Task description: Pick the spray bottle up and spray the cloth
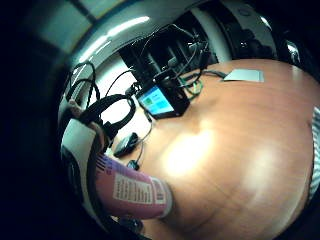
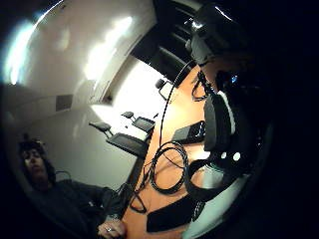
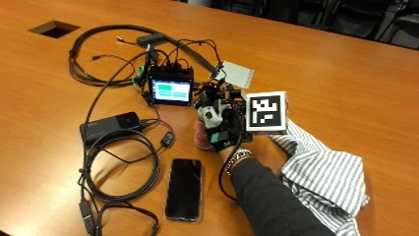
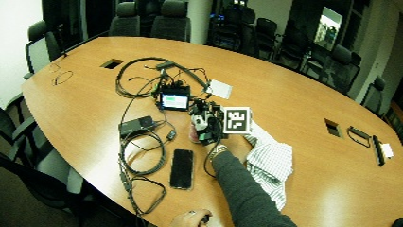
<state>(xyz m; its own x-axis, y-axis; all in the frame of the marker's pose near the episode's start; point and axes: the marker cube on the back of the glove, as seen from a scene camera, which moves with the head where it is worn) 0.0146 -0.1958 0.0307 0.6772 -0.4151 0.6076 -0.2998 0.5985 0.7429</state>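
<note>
The gloved right hand [image 3: 219, 129] had its fingers curled around the pink spray bottle [image 3: 202, 135], holding it upright just above the wooden table [image 3: 340, 69], with the striped cloth [image 3: 324, 174] lying just to its right and a black phone [image 3: 184, 188] near its left.

The bottle [image 3: 201, 133] stands on the surface [image 3: 340, 69] — cloth [image 3: 324, 172] to its right, phone [image 3: 183, 189] in front. Behind it sits the screen device [image 3: 170, 91].
</note>
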